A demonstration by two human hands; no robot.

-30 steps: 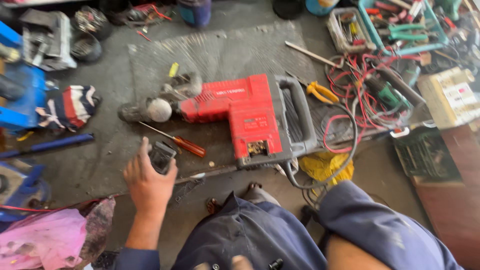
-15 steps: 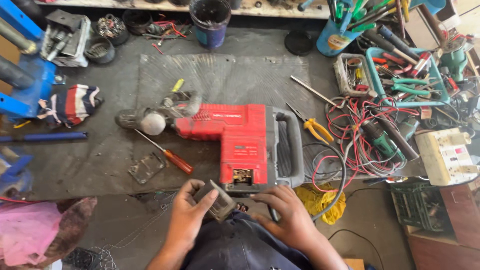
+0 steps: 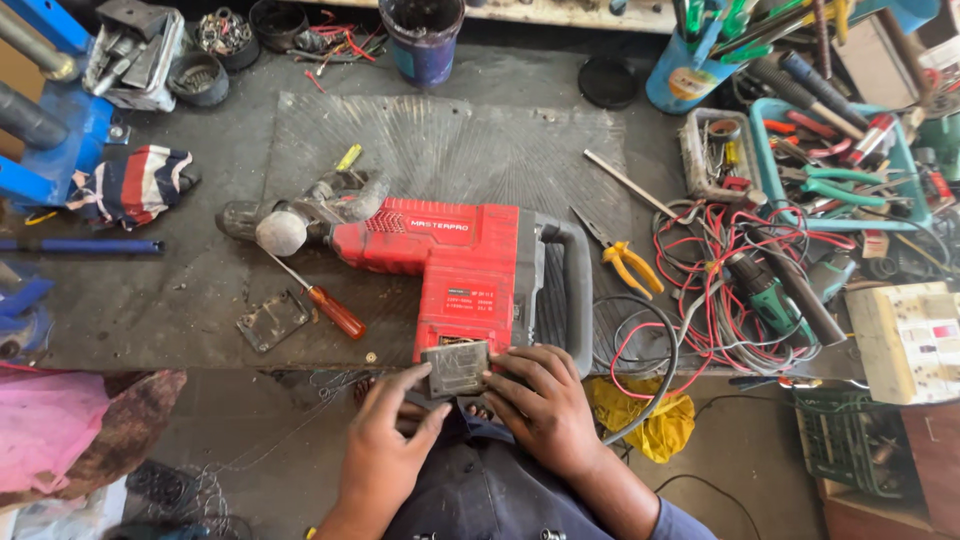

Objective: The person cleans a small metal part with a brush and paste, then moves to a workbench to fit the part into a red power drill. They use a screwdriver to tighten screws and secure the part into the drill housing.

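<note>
Both hands have closed in since the earlier frame, bringing the grey plate [image 3: 456, 368] up against the red drill's [image 3: 470, 275] near end. Left hand [image 3: 385, 450] pinches its left edge, right hand [image 3: 540, 405] grasps its right; the drill's long axis runs left to right

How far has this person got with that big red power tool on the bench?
Looks part-way. One grey metal plate already lies loose on the bench beside an orange-handled screwdriver. Both hands, left hand and right hand, hold a second grey cover plate against the near end of the red hammer drill. Whether any screws hold it cannot be seen.
</note>
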